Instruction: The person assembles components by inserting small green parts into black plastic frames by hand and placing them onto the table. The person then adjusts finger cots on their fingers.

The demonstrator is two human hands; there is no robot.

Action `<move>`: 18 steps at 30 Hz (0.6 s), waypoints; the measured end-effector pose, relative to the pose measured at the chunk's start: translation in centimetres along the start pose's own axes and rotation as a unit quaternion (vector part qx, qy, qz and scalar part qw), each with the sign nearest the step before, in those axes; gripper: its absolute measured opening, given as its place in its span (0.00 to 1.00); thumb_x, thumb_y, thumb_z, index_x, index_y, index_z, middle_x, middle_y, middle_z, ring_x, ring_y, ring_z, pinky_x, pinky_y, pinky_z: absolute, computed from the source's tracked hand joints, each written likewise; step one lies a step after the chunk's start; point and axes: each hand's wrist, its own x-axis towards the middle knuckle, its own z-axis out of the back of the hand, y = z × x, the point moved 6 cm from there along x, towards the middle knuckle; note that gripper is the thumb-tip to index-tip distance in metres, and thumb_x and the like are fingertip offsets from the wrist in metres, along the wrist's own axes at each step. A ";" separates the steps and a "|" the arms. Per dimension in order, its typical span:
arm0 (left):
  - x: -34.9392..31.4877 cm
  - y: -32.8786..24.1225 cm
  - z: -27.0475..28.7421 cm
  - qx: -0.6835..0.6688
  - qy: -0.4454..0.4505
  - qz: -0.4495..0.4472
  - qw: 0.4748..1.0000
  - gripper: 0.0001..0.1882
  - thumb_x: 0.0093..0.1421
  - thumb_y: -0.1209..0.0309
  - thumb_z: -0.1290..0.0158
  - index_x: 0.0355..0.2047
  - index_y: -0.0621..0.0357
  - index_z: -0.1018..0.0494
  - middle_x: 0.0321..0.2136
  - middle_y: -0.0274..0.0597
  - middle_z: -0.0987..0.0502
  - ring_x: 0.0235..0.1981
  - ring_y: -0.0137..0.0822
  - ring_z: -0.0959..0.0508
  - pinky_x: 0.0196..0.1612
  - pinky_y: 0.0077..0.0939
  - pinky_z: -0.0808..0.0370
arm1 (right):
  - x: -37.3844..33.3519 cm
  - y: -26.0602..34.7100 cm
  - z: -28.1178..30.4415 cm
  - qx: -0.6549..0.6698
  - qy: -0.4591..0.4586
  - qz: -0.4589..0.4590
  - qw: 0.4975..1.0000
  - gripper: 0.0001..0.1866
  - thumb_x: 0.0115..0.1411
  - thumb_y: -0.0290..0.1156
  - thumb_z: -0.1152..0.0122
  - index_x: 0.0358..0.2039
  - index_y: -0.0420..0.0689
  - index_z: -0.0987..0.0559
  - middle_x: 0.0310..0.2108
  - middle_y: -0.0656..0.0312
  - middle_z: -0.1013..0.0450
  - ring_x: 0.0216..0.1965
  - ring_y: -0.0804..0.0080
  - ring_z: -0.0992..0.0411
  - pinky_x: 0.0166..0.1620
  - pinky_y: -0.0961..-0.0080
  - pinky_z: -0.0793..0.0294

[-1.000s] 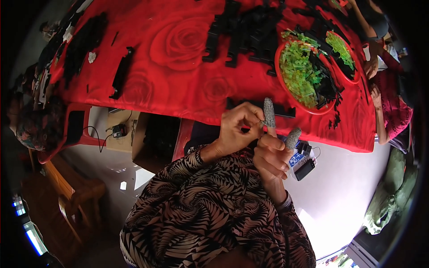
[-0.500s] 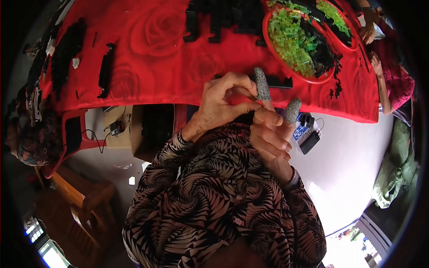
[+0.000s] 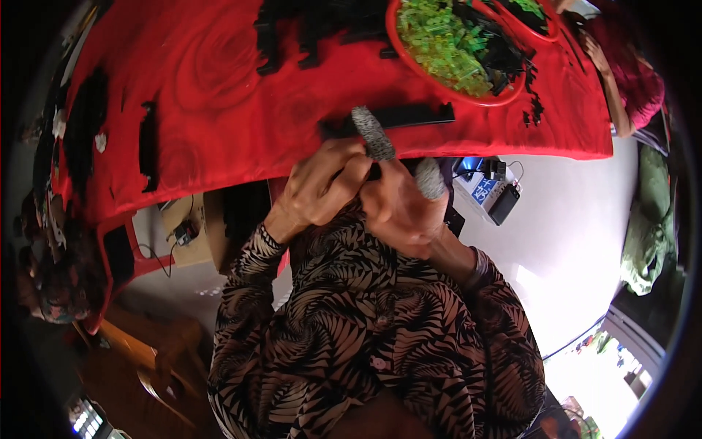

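My left hand (image 3: pixel 322 184) and my right hand (image 3: pixel 404 208) meet just off the near edge of the red cloth, in front of my body. The left hand's fingers are curled into a pinch against the right hand. Two fingers of the right hand wear grey speckled finger sleeves (image 3: pixel 373 133); its other fingers are bent in. Whatever the hands hold is hidden between them; only a dark patch shows there. Beyond them on the cloth lies a long black plastic strip (image 3: pixel 417 115).
A red basin (image 3: pixel 468 99) of yellow-green clear pieces and black parts stands at the table's right, with another behind. Several black parts (image 3: pixel 311 36) lie at the back, and a black bar (image 3: pixel 148 146) at left. Another person (image 3: pixel 629 80) sits far right.
Both hands have moved left in the picture and drawn closer together, with the left fingers more curled. The view has shifted, so the table's contents sit differently.
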 end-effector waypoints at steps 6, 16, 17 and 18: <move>-0.6 0.4 0.4 0.085 -0.337 -0.175 0.921 0.10 0.30 0.81 0.44 0.19 0.66 0.24 0.11 0.47 0.31 0.11 0.37 0.29 0.12 0.24 0.36 | 3.0 -0.7 -2.7 -0.119 0.091 0.020 0.989 0.52 0.63 0.43 0.41 0.69 0.58 0.73 0.42 0.29 0.30 0.17 0.62 0.25 0.14 0.86 0.27; 0.3 -1.2 2.7 -0.149 -0.247 0.003 0.958 0.06 0.58 0.81 0.45 0.33 0.72 0.29 0.29 0.57 0.24 0.23 0.43 0.20 0.21 0.29 0.21 | 2.4 -2.9 -4.6 -0.214 0.051 -0.103 0.970 0.60 0.48 0.47 0.26 0.69 0.52 0.60 0.46 0.32 0.30 0.25 0.72 0.25 0.21 0.88 0.26; 0.8 -1.3 2.7 -0.149 -0.247 -0.003 0.958 0.06 0.58 0.81 0.45 0.33 0.72 0.29 0.29 0.57 0.24 0.23 0.43 0.20 0.21 0.29 0.21 | 1.8 -3.3 -3.6 -0.276 -0.015 -0.202 0.939 0.57 0.46 0.47 0.24 0.68 0.55 0.54 0.48 0.29 0.32 0.22 0.72 0.26 0.21 0.87 0.26; 1.0 -1.3 2.7 -0.162 -0.262 0.001 0.951 0.07 0.60 0.80 0.46 0.34 0.74 0.30 0.28 0.59 0.25 0.23 0.46 0.20 0.20 0.33 0.20 | 2.1 -3.3 -3.6 -0.281 -0.010 -0.202 0.938 0.57 0.46 0.47 0.24 0.68 0.55 0.54 0.48 0.29 0.32 0.22 0.72 0.26 0.21 0.87 0.26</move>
